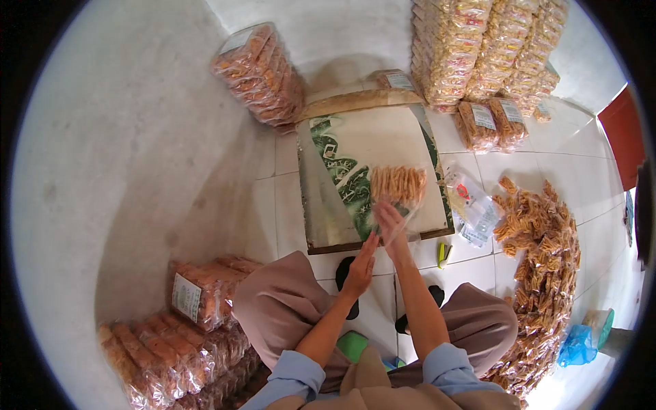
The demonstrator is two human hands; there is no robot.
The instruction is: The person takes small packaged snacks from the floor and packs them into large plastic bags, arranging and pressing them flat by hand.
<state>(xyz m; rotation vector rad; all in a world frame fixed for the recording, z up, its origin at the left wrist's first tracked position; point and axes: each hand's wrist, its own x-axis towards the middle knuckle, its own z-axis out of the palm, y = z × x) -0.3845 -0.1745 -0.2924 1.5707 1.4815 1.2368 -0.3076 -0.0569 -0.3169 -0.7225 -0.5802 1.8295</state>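
Note:
A clear plastic bag of stick-shaped snacks point(398, 183) lies on the right part of a low board point(403, 137) with a green-and-white printed surface. My right hand point(391, 227) is at the bag's loose near end, with its fingers closed on the clear plastic. Close beside that wrist, my left hand point(361, 265) holds nothing, its fingers stretched out toward the board's front edge. A yellow-green stapler point(444, 255) lies on the floor off the board's front right corner. Flat printed plastic bags point(471, 205) are spread to the right of the board.
Loose snack pieces point(547, 266) form a long heap on the right. Packed bags point(454, 48) are stacked at the back right, with more filled bags point(256, 75) at the back left and others point(178, 348) near my left knee. A blue plastic bag point(577, 345) sits far right.

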